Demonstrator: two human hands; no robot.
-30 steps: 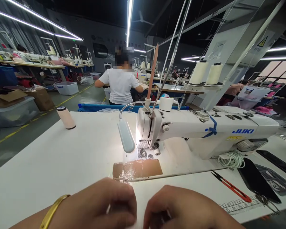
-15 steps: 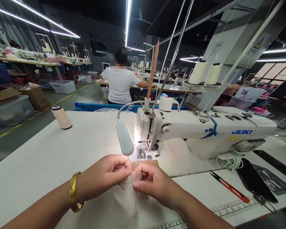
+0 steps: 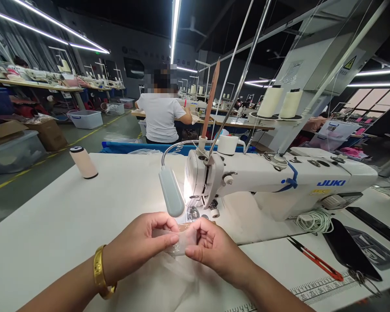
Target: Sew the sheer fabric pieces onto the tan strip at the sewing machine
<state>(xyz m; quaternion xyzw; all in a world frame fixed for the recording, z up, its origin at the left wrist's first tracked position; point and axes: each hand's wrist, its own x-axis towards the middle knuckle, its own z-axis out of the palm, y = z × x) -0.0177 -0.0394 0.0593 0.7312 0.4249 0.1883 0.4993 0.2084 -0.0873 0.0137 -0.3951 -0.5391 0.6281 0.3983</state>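
Thin, translucent whitish fabric [image 3: 179,245] is stretched between my two hands, just in front of the sewing machine's needle area. My left hand [image 3: 149,236], with a gold bangle on the wrist, pinches its left part between thumb and fingers. The right part is pinched by my right hand [image 3: 211,245]. More of the sheer fabric hangs down over the table edge nearest me. Behind my fingertips lies a brown piece [image 3: 184,226], partly hidden. The white JUKI sewing machine [image 3: 247,173] stands beyond, its needle area lit, with a grey lamp [image 3: 171,191] beside it.
A thread spool [image 3: 84,163] stands on the white table [image 3: 45,212] at the left. Red-handled snips [image 3: 316,258], a black phone [image 3: 351,249], coiled cord [image 3: 314,221] and a printed ruler [image 3: 321,289] lie at the right. A person in a white shirt [image 3: 162,116] sits ahead.
My hands have moved slightly apart, and the fabric between them is now spread wider and flatter. The person ahead has drawn the right arm in.
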